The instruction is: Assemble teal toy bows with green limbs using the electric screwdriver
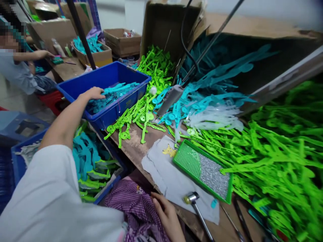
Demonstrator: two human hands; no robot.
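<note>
At the end of my outstretched arm, my left hand (95, 93) is over the near-left part of a blue plastic bin (106, 116). Its fingers are stretched out, with nothing visible in them, above turquoise plastic pieces (121, 90) inside. Low in the view, my right hand (165, 211) rests beside a purple checkered apron (135, 201) at the table edge. Its fingers are loosely extended, thumb apart, and I see nothing held. Close to it on a white cloth (161, 168) lie a small hammer (195, 201) and a green tray (186, 156) with many small silver metal parts (214, 174).
Bright green plastic pieces (264, 158) heap up on the right. Turquoise pieces spill from a cardboard box (252, 25), near a grey-handled tool (170, 99). Below left stands a bin of turquoise and green pieces (87, 154). Another person (22, 67) sits at the far left.
</note>
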